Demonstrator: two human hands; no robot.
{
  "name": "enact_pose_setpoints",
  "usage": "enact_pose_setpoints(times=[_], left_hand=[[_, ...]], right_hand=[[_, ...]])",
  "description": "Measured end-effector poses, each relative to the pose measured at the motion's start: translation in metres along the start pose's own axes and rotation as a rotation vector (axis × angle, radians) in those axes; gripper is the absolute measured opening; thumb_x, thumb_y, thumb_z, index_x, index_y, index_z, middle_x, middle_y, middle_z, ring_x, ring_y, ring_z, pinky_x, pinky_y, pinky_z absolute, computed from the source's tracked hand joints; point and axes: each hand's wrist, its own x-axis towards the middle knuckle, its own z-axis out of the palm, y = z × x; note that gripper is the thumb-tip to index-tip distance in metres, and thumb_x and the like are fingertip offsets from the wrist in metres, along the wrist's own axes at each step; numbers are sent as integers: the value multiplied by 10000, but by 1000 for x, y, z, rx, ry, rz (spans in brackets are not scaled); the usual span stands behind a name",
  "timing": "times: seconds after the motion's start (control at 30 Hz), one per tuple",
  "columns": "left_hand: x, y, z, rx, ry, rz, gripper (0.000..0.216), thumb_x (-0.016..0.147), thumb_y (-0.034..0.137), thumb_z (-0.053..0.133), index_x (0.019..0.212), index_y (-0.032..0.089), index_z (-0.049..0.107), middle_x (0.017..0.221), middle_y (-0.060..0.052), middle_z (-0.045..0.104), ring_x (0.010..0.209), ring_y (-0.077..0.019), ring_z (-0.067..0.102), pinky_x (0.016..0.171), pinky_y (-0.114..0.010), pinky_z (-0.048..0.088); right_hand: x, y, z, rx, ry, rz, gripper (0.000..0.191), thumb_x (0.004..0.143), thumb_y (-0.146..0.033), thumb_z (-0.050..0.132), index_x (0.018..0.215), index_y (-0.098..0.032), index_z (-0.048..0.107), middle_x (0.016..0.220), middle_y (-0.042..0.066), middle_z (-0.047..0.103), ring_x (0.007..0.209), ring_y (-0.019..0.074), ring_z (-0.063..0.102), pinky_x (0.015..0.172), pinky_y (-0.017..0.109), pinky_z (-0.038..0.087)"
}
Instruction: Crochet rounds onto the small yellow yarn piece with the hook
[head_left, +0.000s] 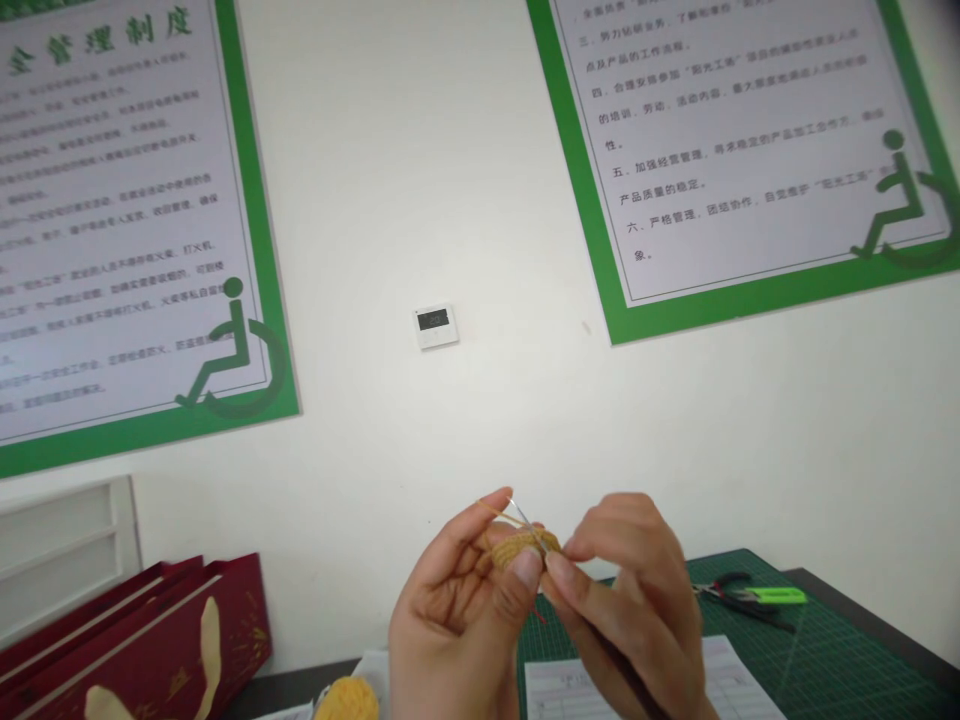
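Both hands are raised close together above the table. My left hand pinches a small tan crochet piece between thumb and fingers. A strand of yellow-tan yarn runs over its raised index finger. My right hand grips a thin metal crochet hook, whose shaft crosses the piece and whose tip points up at the left index fingertip. A bit of red thread hangs beneath the piece. At the lower left of the hands lies a yellow yarn ball, partly cut off by the frame.
A green cutting mat covers the table at right, with dark-handled pliers and a bright green cutter on it. Printed paper lies under the hands. Red gift bags stand at left. The wall holds posters and a thermostat.
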Motion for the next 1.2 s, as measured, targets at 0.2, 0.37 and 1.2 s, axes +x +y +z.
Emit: enact_pose_setpoints(times=[0.2,0.37,1.2], left_hand=[[-1,-7,2,169,54,215,397,641,135,927,1014,248,851,769,-44,799,762,-169,752,736,-195,603],[2,-2,-5,143,9,120,348,619,150,938,947,238,862,733,-41,781,759,-195,755,662,-205,602],[6,7,-11,-123,-264,-374,455,603,203,962,1046,201,860,812,-64,744,785,-177,716,802,-262,549]], right_hand=[[9,-16,-2,69,0,156,213,870,-14,565,1003,-169,627,815,17,650,742,149,605,712,348,476],[16,-14,-9,441,69,867,223,1026,-334,534,860,-222,633,690,-22,574,620,126,515,606,281,408],[11,-10,10,657,178,491,75,1006,-279,574,996,-252,644,735,2,624,654,171,610,556,309,511]])
